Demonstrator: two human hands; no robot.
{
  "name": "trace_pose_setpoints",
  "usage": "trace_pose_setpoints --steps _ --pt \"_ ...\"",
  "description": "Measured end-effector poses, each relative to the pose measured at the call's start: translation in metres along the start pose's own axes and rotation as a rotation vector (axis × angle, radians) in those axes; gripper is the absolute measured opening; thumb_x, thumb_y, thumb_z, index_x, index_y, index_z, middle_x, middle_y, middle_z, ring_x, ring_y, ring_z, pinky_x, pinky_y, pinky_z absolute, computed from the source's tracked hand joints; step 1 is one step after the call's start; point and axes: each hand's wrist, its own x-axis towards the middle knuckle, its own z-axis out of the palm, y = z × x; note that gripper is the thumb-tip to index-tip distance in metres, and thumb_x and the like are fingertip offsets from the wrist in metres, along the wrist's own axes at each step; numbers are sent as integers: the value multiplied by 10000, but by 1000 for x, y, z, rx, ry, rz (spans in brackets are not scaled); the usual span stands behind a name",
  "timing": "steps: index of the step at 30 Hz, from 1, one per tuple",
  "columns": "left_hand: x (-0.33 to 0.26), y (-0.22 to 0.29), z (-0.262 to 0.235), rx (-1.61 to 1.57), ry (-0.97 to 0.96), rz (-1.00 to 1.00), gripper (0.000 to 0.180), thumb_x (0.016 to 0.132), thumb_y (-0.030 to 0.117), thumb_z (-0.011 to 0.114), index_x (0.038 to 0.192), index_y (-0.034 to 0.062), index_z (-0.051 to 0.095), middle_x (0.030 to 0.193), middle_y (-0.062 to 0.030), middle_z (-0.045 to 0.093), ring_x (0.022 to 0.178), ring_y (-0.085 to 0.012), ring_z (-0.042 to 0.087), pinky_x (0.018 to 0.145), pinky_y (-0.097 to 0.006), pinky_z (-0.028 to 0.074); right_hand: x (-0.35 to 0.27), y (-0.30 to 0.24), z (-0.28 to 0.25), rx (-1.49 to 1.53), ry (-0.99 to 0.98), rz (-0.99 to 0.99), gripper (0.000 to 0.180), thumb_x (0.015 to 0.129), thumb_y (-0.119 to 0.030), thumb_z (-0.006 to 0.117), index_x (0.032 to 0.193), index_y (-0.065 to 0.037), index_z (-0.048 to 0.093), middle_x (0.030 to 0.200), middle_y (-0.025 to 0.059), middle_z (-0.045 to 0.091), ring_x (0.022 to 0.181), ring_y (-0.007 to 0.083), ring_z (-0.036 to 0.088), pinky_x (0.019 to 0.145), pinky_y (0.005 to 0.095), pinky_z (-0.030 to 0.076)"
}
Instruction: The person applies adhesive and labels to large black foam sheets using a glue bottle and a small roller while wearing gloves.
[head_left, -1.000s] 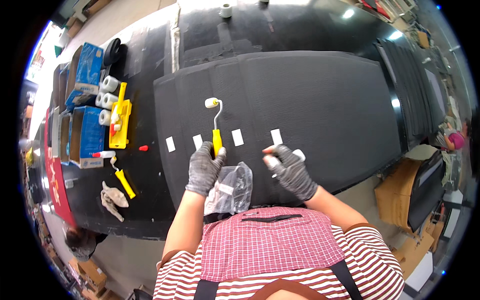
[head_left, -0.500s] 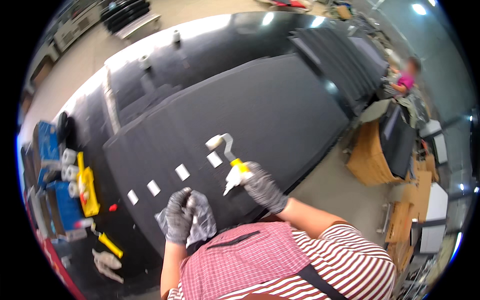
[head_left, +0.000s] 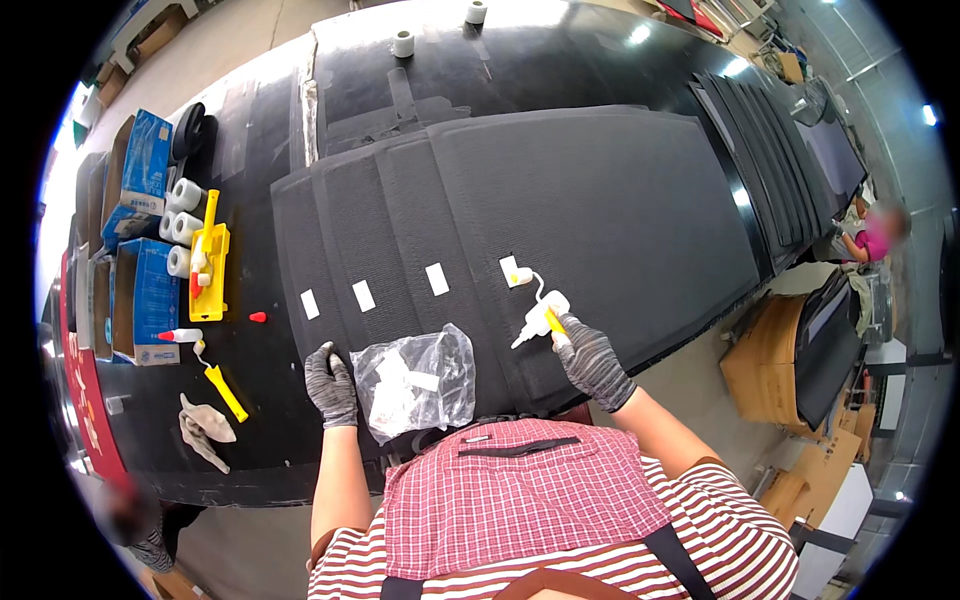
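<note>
My right hand (head_left: 592, 362), in a grey knit glove, is closed round the yellow handle of a small paint roller (head_left: 541, 288) together with a white squeeze bottle (head_left: 540, 318) that has a pointed nozzle. The roller's head is at the rightmost of several white rectangular labels (head_left: 437, 279), which lie in a row on ribbed black sheets (head_left: 390, 210). Near the sheets' left front corner, my gloved left hand (head_left: 331, 388) is open, its fingers at the sheet edge. Beside it lies a clear plastic bag (head_left: 455, 370) with white pieces inside.
On the left stand blue boxes (head_left: 150, 290), white rolls (head_left: 185, 195) and a yellow tray (head_left: 209, 305). Another roller (head_left: 226, 393), a red cap (head_left: 258, 317) and a glove (head_left: 207, 420) lie nearer. Stacked black sheets (head_left: 770, 170) are at right, with a co-worker (head_left: 870, 240) beyond.
My left hand has let go of the plastic bag, which now lies flat, and is to its left. The roller head has come to the rightmost label. The whole view has swung leftward.
</note>
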Motion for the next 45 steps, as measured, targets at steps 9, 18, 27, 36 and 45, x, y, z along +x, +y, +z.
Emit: trace_pose_setpoints --steps 9,18,27,36,45 --pt "4 9 0 25 4 20 186 876 62 551 1019 11 658 919 -142 632 871 -299 615 825 -378 498 76 -1 12 -333 -7 -78 436 945 -143 492 1368 -42 456 947 212 649 867 347 638 771 431 526" --pt "3 8 -1 25 4 20 184 874 65 555 1020 14 656 913 -137 626 859 -299 614 814 -379 502 35 -10 3 -314 -130 -39 458 927 -142 497 1373 -52 445 969 189 630 869 335 638 775 421 529" --pt "4 10 -1 61 9 42 179 879 70 558 1023 23 653 921 -134 627 850 -289 616 800 -372 504 52 -11 -8 -352 -34 -171 463 927 -156 515 1371 -42 449 830 163 632 765 316 635 702 418 531" --pt "3 13 -1 59 13 38 175 879 66 559 1019 26 655 906 -130 622 828 -287 612 780 -376 502 3 -10 -32 -416 -144 -59 426 915 -171 528 1318 -34 501 824 172 633 759 324 639 689 429 532" --pt "6 5 -5 82 8 42 182 878 99 561 1020 32 652 925 -136 625 851 -298 615 799 -385 502 89 -17 3 -284 -1 -74 434 937 -172 519 1345 -31 475 929 194 655 842 333 648 753 416 534"
